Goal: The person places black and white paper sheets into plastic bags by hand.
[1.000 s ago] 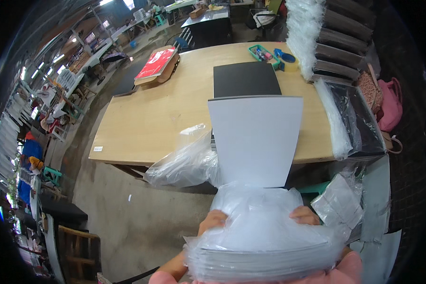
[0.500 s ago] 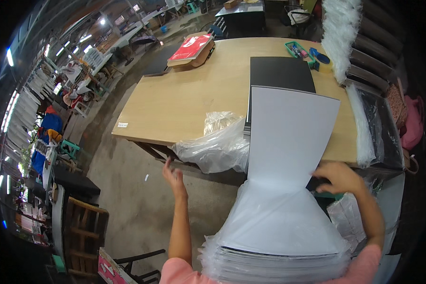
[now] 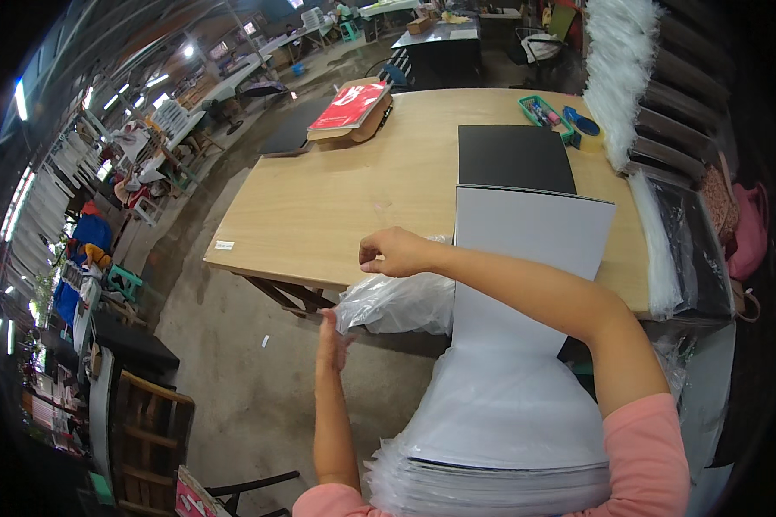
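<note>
At the near edge of the table, my left hand [image 3: 330, 346] has its thumb and fingers at the pulled-out edge of a crumpled clear plastic bag [image 3: 401, 302]. My right hand [image 3: 395, 252] is above that bag, its fingers curled closed; anything inside them is hidden. My right forearm crosses over a large light-grey sheet [image 3: 526, 226] standing out over the table. The sheet's lower part is inside a clear plastic sleeve [image 3: 509, 401], which rests on a thick stack of sleeves [image 3: 500, 489] against me. Behind the sheet lies a black board [image 3: 513, 157].
The wooden table [image 3: 319, 207] carries a red-and-white packet [image 3: 349, 105] on brown card, a green basket of small items [image 3: 546, 116] and a blue tape dispenser [image 3: 582, 122]. Plastic-wrapped black boards [image 3: 694, 228] and a pink bag [image 3: 748, 220] are at right. A wooden chair [image 3: 151, 431] stands at left.
My right hand has swung from the sheet's right side leftward across it, over the plastic bag. The bag's edge now reaches my left hand. The view has tilted slightly upward.
</note>
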`<state>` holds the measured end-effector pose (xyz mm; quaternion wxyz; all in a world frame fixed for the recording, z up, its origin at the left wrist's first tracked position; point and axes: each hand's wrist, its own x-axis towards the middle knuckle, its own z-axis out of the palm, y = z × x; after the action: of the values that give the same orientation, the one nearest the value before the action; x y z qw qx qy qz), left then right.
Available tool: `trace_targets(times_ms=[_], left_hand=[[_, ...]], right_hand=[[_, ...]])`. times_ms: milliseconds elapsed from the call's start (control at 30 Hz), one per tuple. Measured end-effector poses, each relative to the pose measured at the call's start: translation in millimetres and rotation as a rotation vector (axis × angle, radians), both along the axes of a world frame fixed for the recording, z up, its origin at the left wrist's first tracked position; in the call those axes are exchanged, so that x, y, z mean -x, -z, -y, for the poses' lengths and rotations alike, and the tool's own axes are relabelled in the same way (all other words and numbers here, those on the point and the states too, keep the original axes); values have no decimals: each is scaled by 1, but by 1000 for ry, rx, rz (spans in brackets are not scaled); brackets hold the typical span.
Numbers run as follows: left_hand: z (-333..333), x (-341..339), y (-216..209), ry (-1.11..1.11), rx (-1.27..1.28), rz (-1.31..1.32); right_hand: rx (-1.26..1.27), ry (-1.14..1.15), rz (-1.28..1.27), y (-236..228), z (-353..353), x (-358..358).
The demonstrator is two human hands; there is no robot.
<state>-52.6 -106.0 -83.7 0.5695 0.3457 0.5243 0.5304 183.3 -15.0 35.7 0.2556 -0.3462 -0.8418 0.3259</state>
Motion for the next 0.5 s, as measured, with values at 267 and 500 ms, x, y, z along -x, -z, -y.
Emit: trace_targets(times_ms=[267,500], left_hand=[[-5,-44,-64,-235,-767,-883],[-21,-58,-91,-68,-551,-131]], right_hand=[[-18,-68,-181,36,-3,13],[64,145,-417,4,5,3]])
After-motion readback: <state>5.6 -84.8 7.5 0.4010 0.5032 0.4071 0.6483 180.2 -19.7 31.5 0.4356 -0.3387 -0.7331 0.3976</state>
